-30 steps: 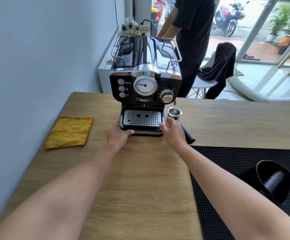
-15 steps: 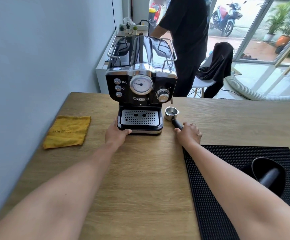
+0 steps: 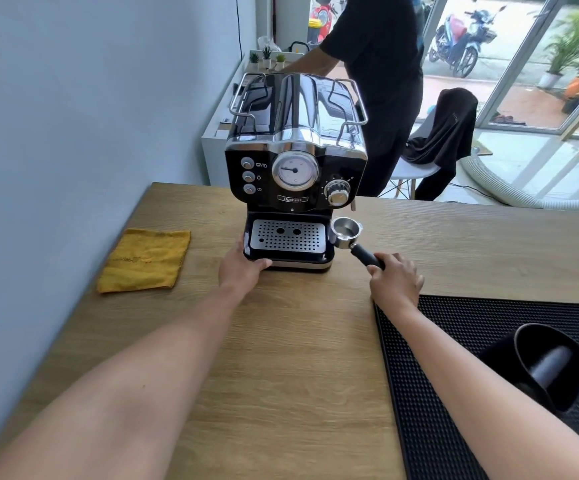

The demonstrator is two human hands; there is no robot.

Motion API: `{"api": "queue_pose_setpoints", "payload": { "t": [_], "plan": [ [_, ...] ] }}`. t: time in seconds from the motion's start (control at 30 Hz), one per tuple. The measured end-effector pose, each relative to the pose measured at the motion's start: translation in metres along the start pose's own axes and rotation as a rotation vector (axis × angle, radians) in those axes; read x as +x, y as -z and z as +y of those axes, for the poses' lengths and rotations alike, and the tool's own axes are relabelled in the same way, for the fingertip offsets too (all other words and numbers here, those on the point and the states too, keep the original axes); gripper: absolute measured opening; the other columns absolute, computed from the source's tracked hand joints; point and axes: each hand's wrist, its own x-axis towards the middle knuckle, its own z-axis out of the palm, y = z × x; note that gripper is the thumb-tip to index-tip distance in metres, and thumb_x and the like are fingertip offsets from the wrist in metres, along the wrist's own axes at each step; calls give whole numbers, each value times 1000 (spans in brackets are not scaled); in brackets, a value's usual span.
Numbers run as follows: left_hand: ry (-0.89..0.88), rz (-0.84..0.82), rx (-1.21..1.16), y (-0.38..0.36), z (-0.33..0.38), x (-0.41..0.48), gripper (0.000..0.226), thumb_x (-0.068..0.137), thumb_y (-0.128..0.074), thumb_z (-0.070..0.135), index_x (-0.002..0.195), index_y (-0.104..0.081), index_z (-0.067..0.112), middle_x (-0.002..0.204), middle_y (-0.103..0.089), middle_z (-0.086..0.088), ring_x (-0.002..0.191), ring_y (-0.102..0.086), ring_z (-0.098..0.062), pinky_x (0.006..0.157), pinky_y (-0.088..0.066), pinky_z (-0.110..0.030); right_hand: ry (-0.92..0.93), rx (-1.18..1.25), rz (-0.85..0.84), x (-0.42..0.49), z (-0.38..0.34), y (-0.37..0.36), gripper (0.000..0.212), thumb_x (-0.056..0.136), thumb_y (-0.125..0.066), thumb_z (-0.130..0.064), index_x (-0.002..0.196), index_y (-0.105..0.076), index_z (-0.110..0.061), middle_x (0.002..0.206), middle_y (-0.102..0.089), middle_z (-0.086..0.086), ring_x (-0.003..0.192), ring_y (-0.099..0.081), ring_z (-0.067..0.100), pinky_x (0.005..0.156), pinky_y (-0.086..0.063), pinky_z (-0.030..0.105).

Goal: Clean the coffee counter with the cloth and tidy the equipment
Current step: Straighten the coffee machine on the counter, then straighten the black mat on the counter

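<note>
Lying portafilter [image 3: 352,239]: basket far-left, handle near-right.

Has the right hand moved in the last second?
Yes. The right hand left the coffee machine's tray front and went right, onto the filter handle near the black mat.

We see a pale blue-grey wall [image 3: 73,98] on the left and glass doors [image 3: 523,64] letting in daylight. A white chair [image 3: 416,169] draped with dark clothing [image 3: 444,133] stands on the pale floor [image 3: 523,157].
</note>
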Motion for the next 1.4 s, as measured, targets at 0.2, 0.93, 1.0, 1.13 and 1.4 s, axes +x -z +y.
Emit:
{"api": "queue_pose_setpoints", "payload": {
  "t": [0.2, 0.93, 1.0, 1.13, 1.4],
  "plan": [
    [5, -1, -13, 1, 3, -1, 74, 80, -80, 22, 144, -44, 26, 130, -63, 3, 122, -57, -19, 102, -42, -30, 148, 33, -34, -3, -43, -13, 34, 98, -51, -30, 132, -57, -26, 123, -57, -1, 119, -43, 23, 103, -26, 41],
    [17, -3, 66, 3, 13, -8, 69, 83, -76, 21, 144, -42, 26, 132, -62, 2, 122, -56, -19, 95, -40, -25, 327, -132, -138, 28, -122, -51, 46, 99, -47, -38, 143, -47, -25, 133, -54, 0, 127, -41, 22, 102, -24, 40],
    [26, -3, 99, 5, 16, -9, 62, 86, -72, 21, 142, -44, 23, 132, -62, 0, 122, -56, -22, 92, -39, -26, 326, -143, -149, 26, -122, -47, 50, 97, -48, -42, 143, -45, -23, 134, -53, 1, 129, -40, 23, 102, -24, 40],
    [3, 19, 115, 9, 20, -21, 50, 88, -70, 24, 134, -51, 21, 126, -64, 0, 117, -58, -22, 89, -41, -27, 311, -102, -84, 13, -115, -32, 54, 96, -49, -44, 145, -42, -21, 137, -51, 0, 132, -37, 22, 105, -21, 40],
    [-68, 36, 221, 19, 26, -58, 50, 93, -59, 28, 142, -48, 24, 141, -52, -6, 121, -55, -24, 95, -45, -32, 211, 44, 66, -44, -82, 3, 37, 98, -46, -32, 133, -54, -24, 131, -53, 2, 123, -42, 23, 101, -27, 40]
  ]
}}
